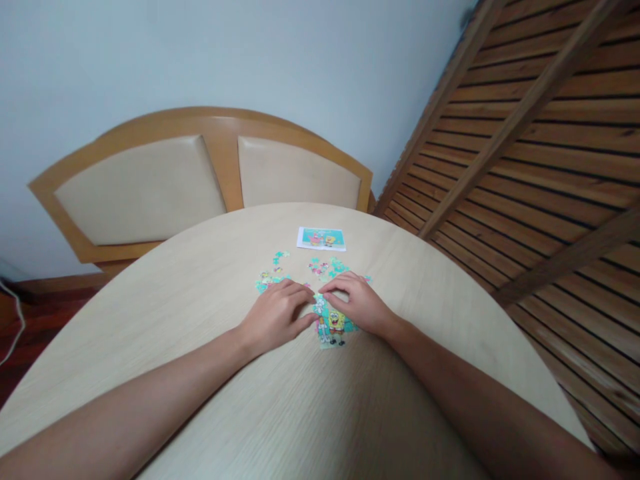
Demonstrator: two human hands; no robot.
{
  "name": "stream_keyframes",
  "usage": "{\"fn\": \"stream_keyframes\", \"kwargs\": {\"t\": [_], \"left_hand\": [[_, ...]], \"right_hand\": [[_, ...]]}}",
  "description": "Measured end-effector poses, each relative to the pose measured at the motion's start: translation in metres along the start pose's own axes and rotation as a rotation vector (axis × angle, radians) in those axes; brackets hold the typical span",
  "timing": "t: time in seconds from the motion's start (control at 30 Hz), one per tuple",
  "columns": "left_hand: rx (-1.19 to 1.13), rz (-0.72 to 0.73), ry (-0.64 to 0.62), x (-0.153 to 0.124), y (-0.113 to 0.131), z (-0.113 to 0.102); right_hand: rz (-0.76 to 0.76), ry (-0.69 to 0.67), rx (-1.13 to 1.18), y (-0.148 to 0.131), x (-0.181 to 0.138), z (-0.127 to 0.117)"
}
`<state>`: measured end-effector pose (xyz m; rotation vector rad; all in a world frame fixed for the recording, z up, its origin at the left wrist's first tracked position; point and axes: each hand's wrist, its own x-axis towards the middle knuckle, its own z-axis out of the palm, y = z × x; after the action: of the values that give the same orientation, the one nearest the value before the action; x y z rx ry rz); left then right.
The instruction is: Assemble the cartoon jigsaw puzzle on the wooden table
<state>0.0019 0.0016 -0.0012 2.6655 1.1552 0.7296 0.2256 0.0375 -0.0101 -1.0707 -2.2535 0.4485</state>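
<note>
A partly joined jigsaw puzzle (337, 321) with a yellow square cartoon figure and a pale teal one lies flat on the table. My left hand (281, 313) is at its left edge, thumb and fingers apart, fingertips resting by the upper left corner. At the puzzle's top edge, my right hand (359, 303) has its thumb and forefinger pinched at a small light-green puzzle piece (319, 296); the fingertips partly cover it. The right hand also hides some of the puzzle's upper right part.
Loose puzzle pieces lie beyond my hands, in a left group (265, 280) and a right group (339, 266). A folded picture sheet (323, 239) is farther back on the round wooden table (210, 280). A padded bench back (145, 187) and a slatted wooden screen (525, 140) stand behind.
</note>
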Motion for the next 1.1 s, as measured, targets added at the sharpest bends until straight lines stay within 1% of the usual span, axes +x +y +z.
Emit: {"fn": "stream_keyframes", "kwargs": {"t": [0.67,0.97,1.1], "left_hand": [[-0.008,-0.006,-0.006,-0.0006,-0.0001,-0.0005],[0.011,-0.012,-0.013,-0.0002,-0.0002,0.0001],[0.018,0.002,-0.016,-0.0003,-0.0002,-0.0006]], "right_hand": [[0.016,0.006,0.023,-0.0026,0.0000,-0.0010],[-0.001,0.062,0.180,0.0002,0.0012,-0.0026],[0.008,0.078,0.198,0.0001,0.0017,-0.0025]]}}
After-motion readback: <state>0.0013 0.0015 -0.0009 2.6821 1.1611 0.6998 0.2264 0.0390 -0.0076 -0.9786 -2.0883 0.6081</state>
